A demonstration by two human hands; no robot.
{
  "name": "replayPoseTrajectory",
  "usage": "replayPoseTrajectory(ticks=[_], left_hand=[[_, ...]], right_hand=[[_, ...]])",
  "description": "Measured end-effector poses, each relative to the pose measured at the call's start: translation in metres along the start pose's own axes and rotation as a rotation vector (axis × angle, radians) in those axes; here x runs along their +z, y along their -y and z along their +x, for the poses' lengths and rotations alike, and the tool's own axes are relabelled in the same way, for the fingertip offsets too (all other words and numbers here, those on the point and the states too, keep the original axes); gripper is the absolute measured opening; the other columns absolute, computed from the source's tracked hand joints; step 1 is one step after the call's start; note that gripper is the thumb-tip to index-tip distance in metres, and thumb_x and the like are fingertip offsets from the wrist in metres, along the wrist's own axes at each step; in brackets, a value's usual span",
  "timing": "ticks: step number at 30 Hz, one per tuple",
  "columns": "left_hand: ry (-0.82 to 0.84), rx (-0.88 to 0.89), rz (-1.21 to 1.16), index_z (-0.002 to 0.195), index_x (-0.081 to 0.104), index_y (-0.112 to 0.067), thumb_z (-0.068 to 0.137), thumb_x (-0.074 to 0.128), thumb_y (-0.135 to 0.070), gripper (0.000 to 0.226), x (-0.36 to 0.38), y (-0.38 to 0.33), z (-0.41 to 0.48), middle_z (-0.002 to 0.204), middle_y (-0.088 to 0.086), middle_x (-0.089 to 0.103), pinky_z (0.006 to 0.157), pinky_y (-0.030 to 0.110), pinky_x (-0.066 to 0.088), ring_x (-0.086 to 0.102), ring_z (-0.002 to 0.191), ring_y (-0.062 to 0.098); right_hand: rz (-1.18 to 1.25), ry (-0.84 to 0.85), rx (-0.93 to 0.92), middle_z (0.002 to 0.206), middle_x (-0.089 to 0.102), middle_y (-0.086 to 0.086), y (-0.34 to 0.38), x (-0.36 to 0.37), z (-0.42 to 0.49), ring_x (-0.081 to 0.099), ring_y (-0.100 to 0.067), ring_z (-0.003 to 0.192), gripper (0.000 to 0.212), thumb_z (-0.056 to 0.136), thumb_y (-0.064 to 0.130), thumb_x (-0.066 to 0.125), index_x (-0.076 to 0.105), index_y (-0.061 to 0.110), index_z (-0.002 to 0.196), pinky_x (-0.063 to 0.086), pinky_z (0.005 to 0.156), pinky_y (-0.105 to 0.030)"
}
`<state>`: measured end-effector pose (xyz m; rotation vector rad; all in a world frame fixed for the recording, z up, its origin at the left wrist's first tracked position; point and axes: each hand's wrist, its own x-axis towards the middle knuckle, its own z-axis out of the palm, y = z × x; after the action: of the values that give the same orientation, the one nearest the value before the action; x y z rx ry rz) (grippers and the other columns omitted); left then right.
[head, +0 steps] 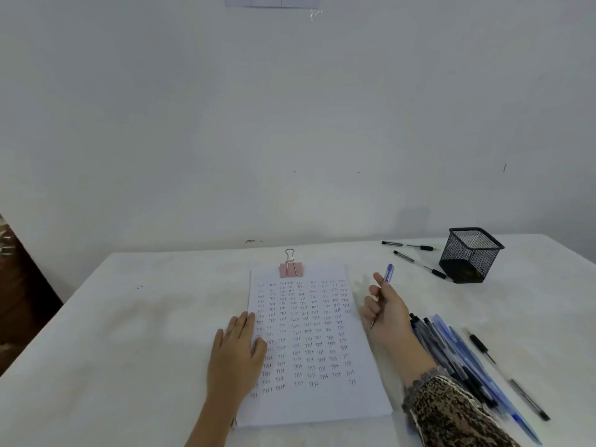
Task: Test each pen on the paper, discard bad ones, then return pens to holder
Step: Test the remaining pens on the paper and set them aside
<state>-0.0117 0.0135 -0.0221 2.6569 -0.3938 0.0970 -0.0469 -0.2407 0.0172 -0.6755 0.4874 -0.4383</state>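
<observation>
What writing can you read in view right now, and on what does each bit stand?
"Test": handwritten over and over in rows on the paper; fainter copies barely legible.
The sheet on the wall: print too blurred to read.
The pens and the holder: no readable marks.

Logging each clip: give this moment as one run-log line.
left hand: flat on paper edge | right hand: holds blue pen | holder: no pens seen inside | pen pile: right of paper
</observation>
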Motion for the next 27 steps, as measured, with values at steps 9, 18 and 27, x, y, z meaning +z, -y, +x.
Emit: replayPoseTrajectory(ticks=[9,18,27], left_hand=[[0.032,-0.001,0.025,0.147,0.012,-0.021,0.093,0.017,-0.039,0.057,-0.005,-0.003,-0.003,0.155,-0.006,0.011,0.115,0.029,-0.001,0.005,0.143,0.009],[0.027,0.001,-0.008,0.147,0.011,-0.021,0.097,0.027,-0.032,0.053,-0.007,-0.004,-0.004,0.155,-0.007,0.010,0.116,0.029,-0.001,0.004,0.143,0.008],[0.024,0.012,-0.005,0.147,0.013,-0.021,0.097,0.025,-0.034,0.053,-0.004,-0.002,-0.001,0.155,-0.006,0.011,0.116,0.030,0.000,0.005,0.143,0.009]], right_hand=[[-0.276,-0.031,-0.075,0.048,0.035,0.006,0.002,-0.007,-0.020,0.021,-0.008,0.032,0.032,0.099,0.041,0.035,0.054,0.018,0.086,0.018,0.034,-0.015],[-0.980,-0.194,-0.521,0.058,0.041,-0.002,0.023,-0.010,-0.058,0.033,-0.017,0.046,0.032,0.101,0.026,0.033,0.058,0.011,0.086,0.027,0.045,-0.027],[-1.830,-0.474,-0.155,0.112,0.059,-0.009,0.082,-0.084,-0.064,0.055,-0.031,0.097,0.029,0.092,0.023,0.048,0.056,0.020,0.120,0.047,0.081,-0.036]])
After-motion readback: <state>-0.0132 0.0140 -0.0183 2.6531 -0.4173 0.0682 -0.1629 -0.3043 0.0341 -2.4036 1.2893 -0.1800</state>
